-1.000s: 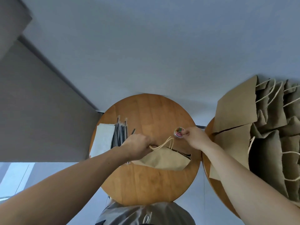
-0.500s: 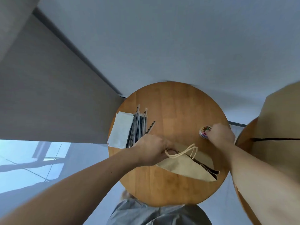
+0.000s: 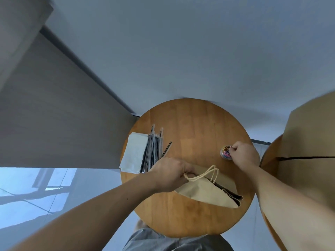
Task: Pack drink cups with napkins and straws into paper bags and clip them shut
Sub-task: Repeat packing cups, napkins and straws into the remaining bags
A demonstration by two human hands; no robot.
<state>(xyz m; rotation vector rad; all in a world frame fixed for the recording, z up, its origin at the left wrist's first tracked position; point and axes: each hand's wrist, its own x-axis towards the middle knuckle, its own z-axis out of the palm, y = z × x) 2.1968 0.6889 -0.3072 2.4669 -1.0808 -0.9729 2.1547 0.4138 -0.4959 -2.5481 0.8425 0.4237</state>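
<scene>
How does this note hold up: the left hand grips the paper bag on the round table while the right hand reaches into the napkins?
The right hand is at the jar of coloured clips, not the napkins, which lie beside the straws, as the head view shows. The left hand does grip the paper bag on the round table.

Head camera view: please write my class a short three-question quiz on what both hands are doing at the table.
1. Which does the left hand grip? A a cup; B the paper bag; C a lid.
2. True or false: the right hand is at the tub of coloured clips.
3. Fill in: the straws lie against the white ____ on the round table.
Key: 1 B. 2 true. 3 napkins.
</scene>
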